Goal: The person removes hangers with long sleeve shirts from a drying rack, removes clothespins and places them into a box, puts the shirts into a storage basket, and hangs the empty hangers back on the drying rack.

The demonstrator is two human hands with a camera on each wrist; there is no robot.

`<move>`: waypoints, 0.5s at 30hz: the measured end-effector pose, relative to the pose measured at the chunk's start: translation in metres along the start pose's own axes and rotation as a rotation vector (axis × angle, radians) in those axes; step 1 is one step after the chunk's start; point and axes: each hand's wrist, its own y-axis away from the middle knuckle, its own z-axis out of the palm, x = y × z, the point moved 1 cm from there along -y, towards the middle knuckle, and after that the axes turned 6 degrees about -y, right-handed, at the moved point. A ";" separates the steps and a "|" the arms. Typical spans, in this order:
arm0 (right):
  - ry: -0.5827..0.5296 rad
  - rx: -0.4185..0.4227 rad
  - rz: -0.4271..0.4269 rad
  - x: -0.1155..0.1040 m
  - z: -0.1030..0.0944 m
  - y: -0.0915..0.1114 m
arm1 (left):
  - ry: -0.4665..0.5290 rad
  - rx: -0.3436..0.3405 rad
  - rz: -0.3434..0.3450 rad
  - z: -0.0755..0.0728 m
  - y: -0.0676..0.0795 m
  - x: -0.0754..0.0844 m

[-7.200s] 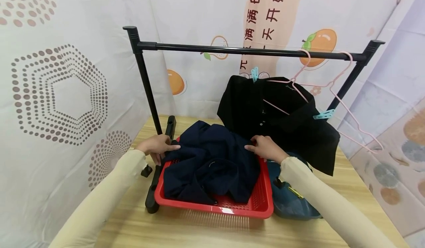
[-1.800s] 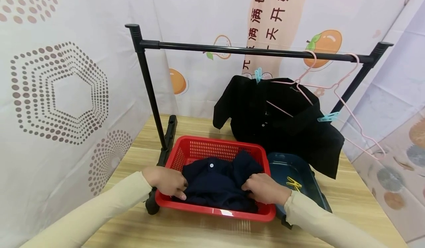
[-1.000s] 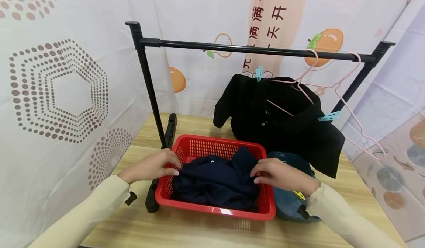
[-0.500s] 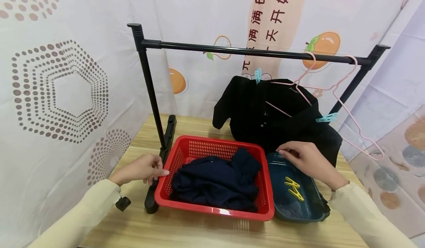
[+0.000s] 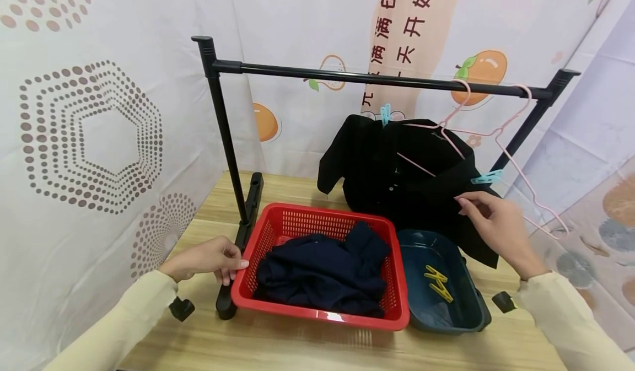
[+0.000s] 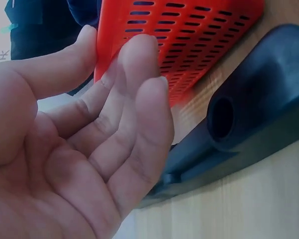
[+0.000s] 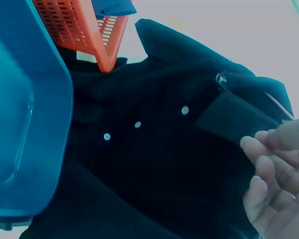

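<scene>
Farthest left, a white curtain (image 5: 114, 156) printed with brown dots hangs beside a pale table (image 5: 278, 343). Next comes the left hand (image 5: 210, 261), in a cream sleeve, its thumb tip touching the left rim of a red basket (image 5: 317, 315) and its other fingers loosely bent below that rim, outside the wall. Just behind it, the near foot of a black rack (image 5: 220, 123) lies along the table. The basket holds a crumpled navy garment (image 5: 322, 272). Behind and to its right, a black shirt (image 5: 367, 167) hangs from the rack's bar on a pink hanger (image 5: 444, 123), with light-blue pegs (image 5: 385, 114) at its upper edges. Just right of the basket is a dark teal tray (image 5: 414, 305) with two yellow pegs (image 5: 439, 284) inside. Farther right, the right hand (image 5: 501, 227) is at the shirt's collar, thumb and forefinger tips close together; I cannot tell whether they pinch the cloth. A second hanger (image 5: 521, 167) hangs behind that hand.
</scene>
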 end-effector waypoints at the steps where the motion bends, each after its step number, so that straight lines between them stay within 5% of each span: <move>1: -0.002 0.013 0.024 0.002 -0.002 0.000 | 0.010 -0.001 0.001 0.000 -0.001 -0.001; 15: 0.046 0.182 0.213 0.025 -0.026 0.000 | 0.082 -0.010 -0.013 0.003 -0.002 -0.005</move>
